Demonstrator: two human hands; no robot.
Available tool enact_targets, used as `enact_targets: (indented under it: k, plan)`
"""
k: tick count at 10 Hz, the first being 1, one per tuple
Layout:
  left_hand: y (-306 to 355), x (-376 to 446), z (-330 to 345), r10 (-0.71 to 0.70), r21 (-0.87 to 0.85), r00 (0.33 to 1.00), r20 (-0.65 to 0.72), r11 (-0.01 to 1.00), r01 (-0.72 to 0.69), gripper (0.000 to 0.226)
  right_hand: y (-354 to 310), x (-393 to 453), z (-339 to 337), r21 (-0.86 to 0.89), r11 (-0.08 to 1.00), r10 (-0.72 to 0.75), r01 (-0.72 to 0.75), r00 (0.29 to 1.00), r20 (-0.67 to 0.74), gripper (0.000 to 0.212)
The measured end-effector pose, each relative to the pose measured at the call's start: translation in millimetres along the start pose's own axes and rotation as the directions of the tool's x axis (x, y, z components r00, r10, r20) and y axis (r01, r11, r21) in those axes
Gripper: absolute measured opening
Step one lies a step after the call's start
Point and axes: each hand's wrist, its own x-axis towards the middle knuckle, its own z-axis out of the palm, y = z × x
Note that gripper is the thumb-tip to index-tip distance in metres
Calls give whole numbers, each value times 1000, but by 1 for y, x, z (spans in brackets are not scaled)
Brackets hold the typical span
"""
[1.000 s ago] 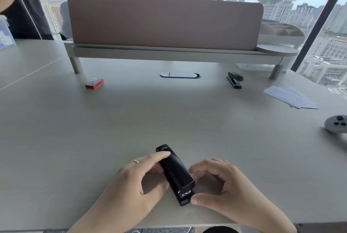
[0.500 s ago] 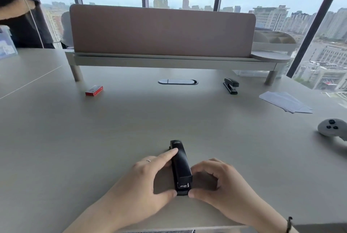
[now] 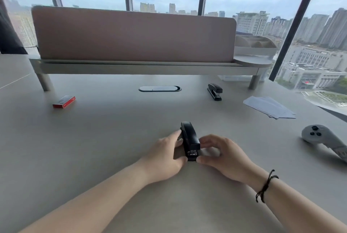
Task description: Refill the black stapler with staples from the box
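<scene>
Staple box point(image 3: 64, 101) lies at the frame's left, well apart. Left hand point(image 3: 165, 154) pinches the black stapler point(image 3: 190, 141) at lower centre on the bench point(image 3: 105, 138); its long axis runs away from the camera. Right hand point(image 3: 224, 154) fingers point(image 3: 205, 138) curl against its other side.

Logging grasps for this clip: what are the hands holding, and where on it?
Both hands, left and right, hold the black stapler by its two long sides, as it rests on the desk.
</scene>
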Motion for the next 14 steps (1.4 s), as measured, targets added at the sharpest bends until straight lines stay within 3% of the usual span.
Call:
enact_targets:
  k: [2, 5, 9, 11, 14]
  plan:
    - [2, 80, 15, -46, 47, 999, -16, 998, 46, 61, 29, 57, -13, 35, 997, 77, -74, 993, -84, 46]
    - [-2, 183, 41, -120, 31, 979, -167, 991, 127, 51, 72, 145, -29, 67, 985, 171, -159, 958, -228, 39]
    - [-10, 280, 65, -192, 31, 935, -299, 977, 211, 44, 106, 216, -37, 137, 956, 294, -261, 830, -474, 37]
    - [-8, 290, 67, -202, 51, 931, -304, 972, 228, 43, 112, 226, -37, 155, 939, 343, -308, 792, -505, 38]
    - [-7, 266, 62, -140, 64, 986, -86, 987, 145, 49, 102, 211, -38, 164, 943, 332, -289, 823, -462, 32]
